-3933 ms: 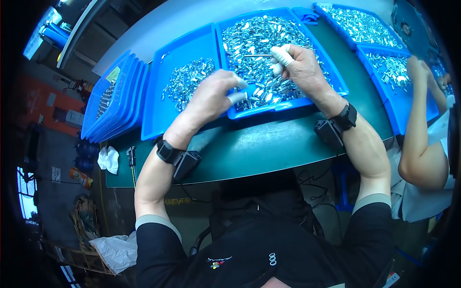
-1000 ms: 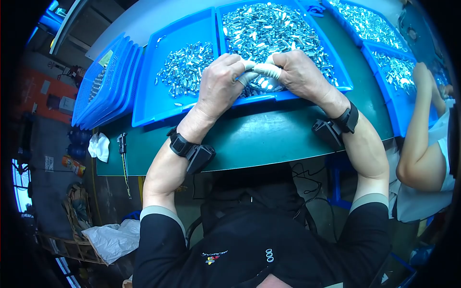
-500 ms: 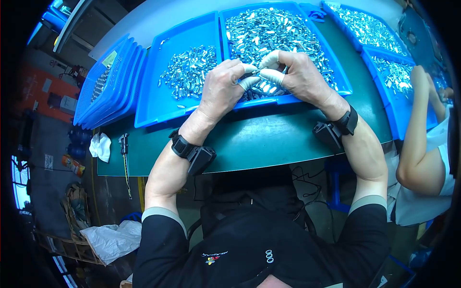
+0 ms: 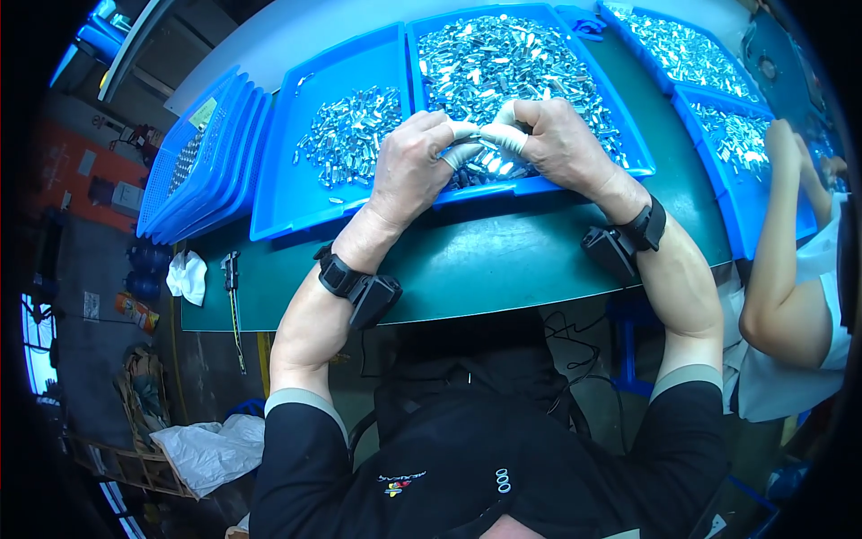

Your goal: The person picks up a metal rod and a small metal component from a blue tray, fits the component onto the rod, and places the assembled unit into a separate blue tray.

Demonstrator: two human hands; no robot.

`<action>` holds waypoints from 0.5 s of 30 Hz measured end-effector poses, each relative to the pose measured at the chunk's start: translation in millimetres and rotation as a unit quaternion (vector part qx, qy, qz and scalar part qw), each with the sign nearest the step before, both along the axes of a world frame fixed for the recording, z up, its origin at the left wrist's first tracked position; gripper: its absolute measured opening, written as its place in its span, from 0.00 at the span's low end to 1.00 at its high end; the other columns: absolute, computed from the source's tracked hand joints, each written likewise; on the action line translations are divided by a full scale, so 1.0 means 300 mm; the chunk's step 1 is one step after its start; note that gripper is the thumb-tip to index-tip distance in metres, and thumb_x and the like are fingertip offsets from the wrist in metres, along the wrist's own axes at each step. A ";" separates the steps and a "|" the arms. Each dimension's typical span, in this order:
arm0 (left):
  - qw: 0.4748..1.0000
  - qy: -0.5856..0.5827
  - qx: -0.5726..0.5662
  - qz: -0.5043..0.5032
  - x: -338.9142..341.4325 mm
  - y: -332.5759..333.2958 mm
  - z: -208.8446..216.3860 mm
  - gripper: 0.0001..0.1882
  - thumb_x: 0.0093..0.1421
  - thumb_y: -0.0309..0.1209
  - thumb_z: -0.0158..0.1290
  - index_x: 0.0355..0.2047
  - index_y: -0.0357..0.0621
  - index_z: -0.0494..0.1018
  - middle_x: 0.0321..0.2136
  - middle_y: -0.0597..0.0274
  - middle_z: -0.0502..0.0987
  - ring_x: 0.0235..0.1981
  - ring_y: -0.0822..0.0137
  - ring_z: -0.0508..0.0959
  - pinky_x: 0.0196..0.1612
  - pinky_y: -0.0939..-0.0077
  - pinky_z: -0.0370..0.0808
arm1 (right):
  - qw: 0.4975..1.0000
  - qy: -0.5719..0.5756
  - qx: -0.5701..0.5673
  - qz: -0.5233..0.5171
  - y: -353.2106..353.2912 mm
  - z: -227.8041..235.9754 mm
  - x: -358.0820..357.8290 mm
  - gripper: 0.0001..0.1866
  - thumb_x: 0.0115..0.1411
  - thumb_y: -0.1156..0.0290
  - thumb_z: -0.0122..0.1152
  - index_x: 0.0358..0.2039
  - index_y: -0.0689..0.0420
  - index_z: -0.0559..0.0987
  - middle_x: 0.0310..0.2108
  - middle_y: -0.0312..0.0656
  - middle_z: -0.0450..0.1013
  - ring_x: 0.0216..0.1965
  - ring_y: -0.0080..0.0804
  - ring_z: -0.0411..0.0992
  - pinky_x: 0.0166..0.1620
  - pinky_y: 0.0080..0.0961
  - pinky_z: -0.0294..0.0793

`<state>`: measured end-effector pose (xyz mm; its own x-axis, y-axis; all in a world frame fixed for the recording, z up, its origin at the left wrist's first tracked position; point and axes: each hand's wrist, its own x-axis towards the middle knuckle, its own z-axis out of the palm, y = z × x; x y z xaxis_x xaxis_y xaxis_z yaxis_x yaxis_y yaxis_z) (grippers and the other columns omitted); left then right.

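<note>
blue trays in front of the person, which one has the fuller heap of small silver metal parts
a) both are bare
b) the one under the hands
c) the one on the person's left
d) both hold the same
b: the tray under the hands is covered nearly wall to wall with metal parts, while the left tray holds only a small patch of them, with bare blue floor around it.

Both hands (image 4: pixel 489 148) over middle tray (image 4: pixel 628 135), between two trays (image 4: pixel 278 180).

Blue trays (image 4: pixel 269 193), silver parts (image 4: pixel 346 144), green tabletop (image 4: pixel 503 251)
</note>
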<state>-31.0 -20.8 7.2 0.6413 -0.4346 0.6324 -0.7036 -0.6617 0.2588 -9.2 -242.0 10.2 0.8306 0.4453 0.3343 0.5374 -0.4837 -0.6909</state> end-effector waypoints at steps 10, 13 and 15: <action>0.996 -0.019 0.005 0.087 0.046 0.134 0.036 0.09 0.56 0.28 0.65 0.38 0.45 0.83 0.32 0.57 0.82 0.33 0.57 0.81 0.39 0.68 0.77 | 0.988 -0.014 0.142 -0.061 -0.010 0.014 0.011 0.15 0.67 0.62 0.64 0.28 0.60 0.79 0.21 0.36 0.76 0.23 0.18 0.72 0.27 0.20 0.69; 0.973 -0.046 0.053 0.219 0.075 0.233 0.085 0.09 0.56 0.32 0.66 0.37 0.47 0.83 0.32 0.59 0.81 0.36 0.57 0.80 0.41 0.63 0.76 | 0.987 -0.024 0.142 -0.067 -0.012 0.012 0.010 0.15 0.67 0.62 0.64 0.28 0.60 0.80 0.22 0.37 0.76 0.24 0.18 0.73 0.27 0.20 0.69; 0.952 -0.053 0.111 0.281 0.076 0.258 0.122 0.14 0.54 0.32 0.67 0.42 0.48 0.82 0.40 0.58 0.80 0.44 0.55 0.78 0.46 0.63 0.76 | 0.987 -0.028 0.146 -0.063 -0.016 0.002 0.016 0.15 0.66 0.61 0.64 0.29 0.60 0.80 0.22 0.37 0.77 0.24 0.18 0.74 0.27 0.21 0.69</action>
